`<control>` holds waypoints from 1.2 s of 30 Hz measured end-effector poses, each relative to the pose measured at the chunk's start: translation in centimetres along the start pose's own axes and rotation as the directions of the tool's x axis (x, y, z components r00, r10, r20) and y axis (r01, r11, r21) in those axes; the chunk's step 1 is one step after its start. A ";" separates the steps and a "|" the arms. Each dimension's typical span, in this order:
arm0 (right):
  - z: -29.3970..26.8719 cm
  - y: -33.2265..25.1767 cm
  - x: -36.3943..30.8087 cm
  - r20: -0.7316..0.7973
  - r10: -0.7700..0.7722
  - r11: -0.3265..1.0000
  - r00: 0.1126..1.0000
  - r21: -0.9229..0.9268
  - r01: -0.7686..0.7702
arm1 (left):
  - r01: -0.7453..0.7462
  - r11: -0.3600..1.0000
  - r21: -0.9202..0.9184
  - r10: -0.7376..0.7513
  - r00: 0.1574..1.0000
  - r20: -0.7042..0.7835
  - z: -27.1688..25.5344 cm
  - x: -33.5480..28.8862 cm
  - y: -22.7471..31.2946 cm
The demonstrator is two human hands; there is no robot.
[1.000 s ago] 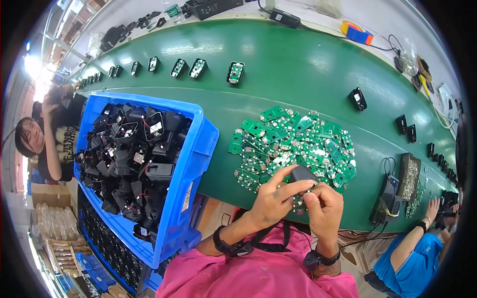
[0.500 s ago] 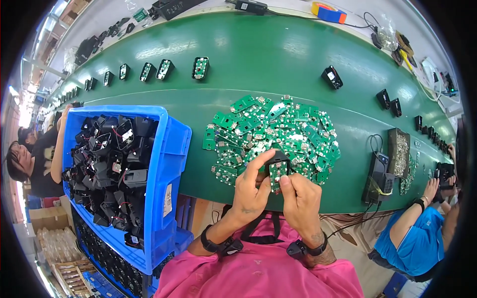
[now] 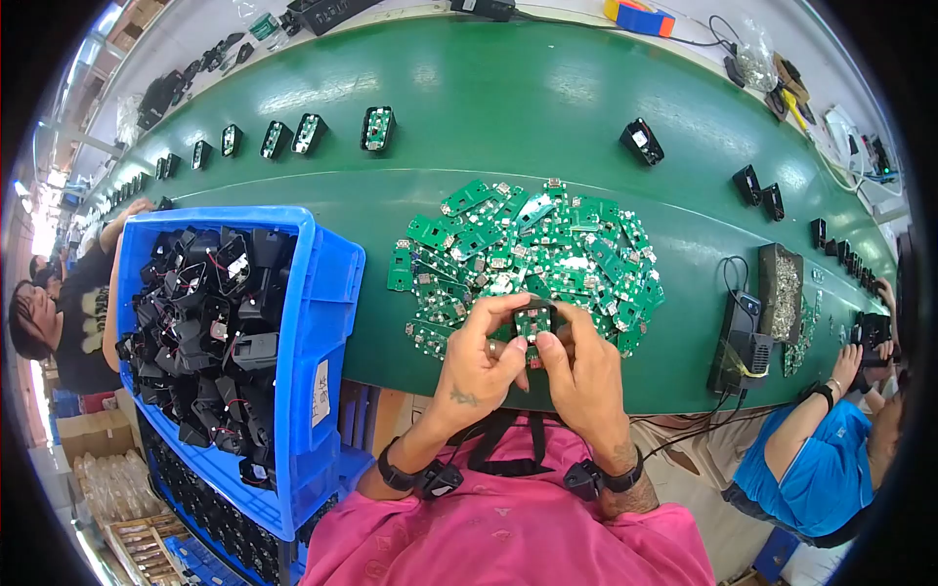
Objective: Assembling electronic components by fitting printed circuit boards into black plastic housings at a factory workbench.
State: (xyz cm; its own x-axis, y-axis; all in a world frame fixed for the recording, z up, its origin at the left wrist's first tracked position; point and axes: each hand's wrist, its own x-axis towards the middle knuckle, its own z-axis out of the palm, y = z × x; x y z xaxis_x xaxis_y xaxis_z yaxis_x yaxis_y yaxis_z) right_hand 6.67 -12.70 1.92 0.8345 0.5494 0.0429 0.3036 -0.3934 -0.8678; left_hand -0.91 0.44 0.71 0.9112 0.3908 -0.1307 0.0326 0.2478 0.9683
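Between both hands, close to the bench's near edge, is a small black plastic housing (image 3: pixel 549 312) with a green circuit board (image 3: pixel 532 323) in its mouth. My left hand (image 3: pixel 479 356) wraps its fingers round the left side, the thumb at the board's lower end. From the right, my right hand (image 3: pixel 586 376) grips the housing, its thumb pressed on the board's lower edge. Just beyond my hands spreads a heap of loose green circuit boards (image 3: pixel 586 244). How deep the held board sits cannot be told.
A blue crate (image 3: pixel 327 293) heaped with black housings (image 3: pixel 210 322) stands at left. Housings with boards (image 3: pixel 377 129) line the green bench (image 3: pixel 489 88). A black power device (image 3: pixel 743 342) with cables and a parts tray (image 3: pixel 782 293) are at right. Co-workers sit at both sides (image 3: pixel 811 459).
My hands have drawn closer together round the housing. My right thumb has come down to the board's lower edge, and the housing has shifted slightly left.
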 end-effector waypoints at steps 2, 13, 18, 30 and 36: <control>-0.2 -0.2 0.2 0.059 -0.009 0.997 0.998 0.077 0.005 | 0.057 0.998 0.012 -0.057 0.996 0.072 -0.2 0.1 0.0; 0.4 -0.2 0.3 0.091 0.063 0.980 0.994 0.182 -0.079 | 0.116 0.993 -0.013 -0.114 0.988 0.100 -0.5 0.5 -0.1; 1.3 0.1 0.3 -0.043 -0.031 0.988 0.999 0.147 0.037 | -0.047 0.991 0.123 0.038 0.996 0.075 -0.1 0.1 -0.1; -1.0 -1.0 1.7 0.068 0.059 0.974 0.996 0.213 -0.072 | -0.031 0.978 0.205 0.015 0.997 0.080 -3.4 7.0 5.1; -2.3 -0.2 0.9 0.071 0.043 0.988 0.997 0.146 -0.053 | -0.065 0.815 0.576 0.147 0.984 -0.098 -8.0 21.4 5.1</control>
State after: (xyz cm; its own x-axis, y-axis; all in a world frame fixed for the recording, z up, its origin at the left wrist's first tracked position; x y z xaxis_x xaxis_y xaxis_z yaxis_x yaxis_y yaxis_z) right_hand 8.41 -13.84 3.28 0.8118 0.5831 -0.0301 0.1880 -0.3099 -0.9320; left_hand 15.47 17.20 1.18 0.8616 0.5076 -0.0067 0.2039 -0.3340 0.9203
